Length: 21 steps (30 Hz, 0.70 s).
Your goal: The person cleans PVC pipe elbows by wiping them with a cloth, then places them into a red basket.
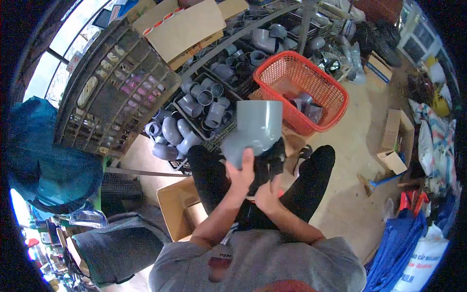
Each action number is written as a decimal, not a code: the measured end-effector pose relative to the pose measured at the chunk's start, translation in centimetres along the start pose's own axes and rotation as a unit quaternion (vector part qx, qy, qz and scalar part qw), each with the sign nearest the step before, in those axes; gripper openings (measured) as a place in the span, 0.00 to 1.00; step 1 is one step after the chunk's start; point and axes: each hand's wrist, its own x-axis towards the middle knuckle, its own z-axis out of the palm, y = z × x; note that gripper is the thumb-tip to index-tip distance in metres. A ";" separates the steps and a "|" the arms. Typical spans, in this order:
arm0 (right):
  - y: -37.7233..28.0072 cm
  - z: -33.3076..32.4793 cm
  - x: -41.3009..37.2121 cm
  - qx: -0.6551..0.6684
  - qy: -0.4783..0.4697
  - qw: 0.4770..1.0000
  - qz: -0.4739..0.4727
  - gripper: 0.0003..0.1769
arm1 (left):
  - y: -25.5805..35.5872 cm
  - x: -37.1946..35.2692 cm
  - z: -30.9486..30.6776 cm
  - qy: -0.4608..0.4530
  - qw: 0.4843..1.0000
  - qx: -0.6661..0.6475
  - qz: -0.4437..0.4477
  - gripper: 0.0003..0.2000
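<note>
A large grey pipe elbow (259, 121) is raised in front of my knees, one round end pointing up and away. My left hand (242, 173) is closed on its lower left side, the thumb lying on the grey surface. Below the elbow, my right hand (268, 195) has its fingers closed around the lower part of a black object (270, 163). That black object sits against the underside of the elbow; its exact shape is hard to make out.
Crates of grey pipe fittings (204, 100) stand ahead on the left. A red basket (311, 124) with a few items is ahead on the right. An open cardboard box (176, 207) is beside my left leg, another box (393, 138) at far right. A dark crate (112, 87) leans at upper left.
</note>
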 end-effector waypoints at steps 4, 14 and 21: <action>-7.6 -3.2 8.5 -0.190 -0.082 0.957 -0.204 0.27 | 0.9 -0.9 1.4 -0.207 0.956 0.112 0.177 0.15; -0.5 -7.3 7.6 -0.266 -0.291 0.916 -0.077 0.20 | 0.0 1.0 -2.8 -0.426 0.816 0.289 0.264 0.17; 1.8 -5.5 3.2 -0.187 -0.235 0.952 0.050 0.22 | 2.8 4.2 -2.6 -0.242 0.869 0.298 0.312 0.17</action>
